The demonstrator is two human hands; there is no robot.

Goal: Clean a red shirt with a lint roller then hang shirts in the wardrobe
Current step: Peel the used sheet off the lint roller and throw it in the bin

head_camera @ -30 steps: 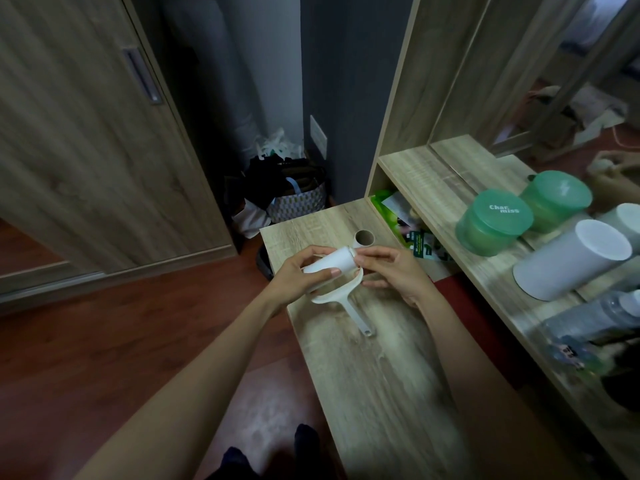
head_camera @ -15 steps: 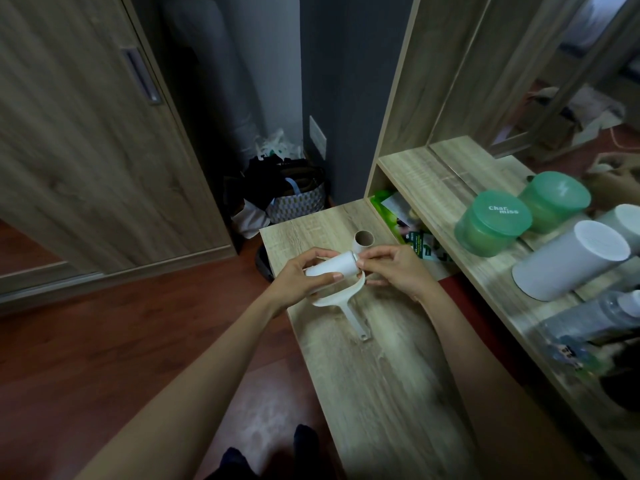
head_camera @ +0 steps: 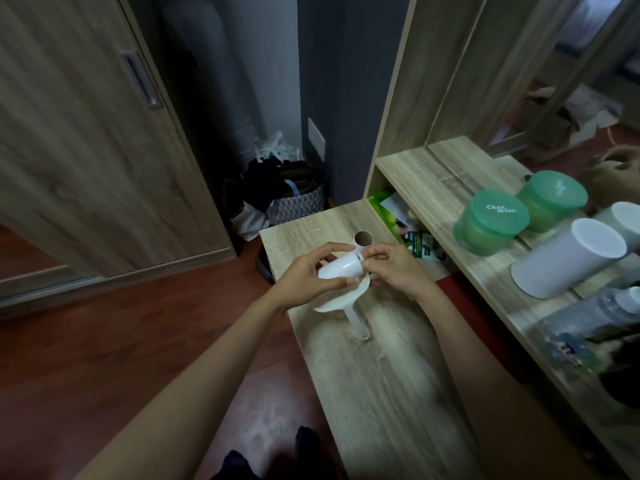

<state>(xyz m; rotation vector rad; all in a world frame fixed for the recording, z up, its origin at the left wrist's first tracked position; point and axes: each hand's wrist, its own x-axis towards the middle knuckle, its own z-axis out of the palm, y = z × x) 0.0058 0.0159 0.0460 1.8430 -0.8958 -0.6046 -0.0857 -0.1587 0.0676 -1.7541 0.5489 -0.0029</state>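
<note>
Gripping lint roller [head_camera: 341, 268], wood bench [head_camera: 381, 393], red flr [head_camera: 121, 341]

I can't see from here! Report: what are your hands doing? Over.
Left hand grips lint roller; right hand pinches its end. Red shirt not in view. Cardboard tube stands just behind.

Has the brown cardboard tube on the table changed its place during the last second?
No. The cardboard tube sits at the same spot as before, near the far edge of the table, beside the shelf unit.
</note>
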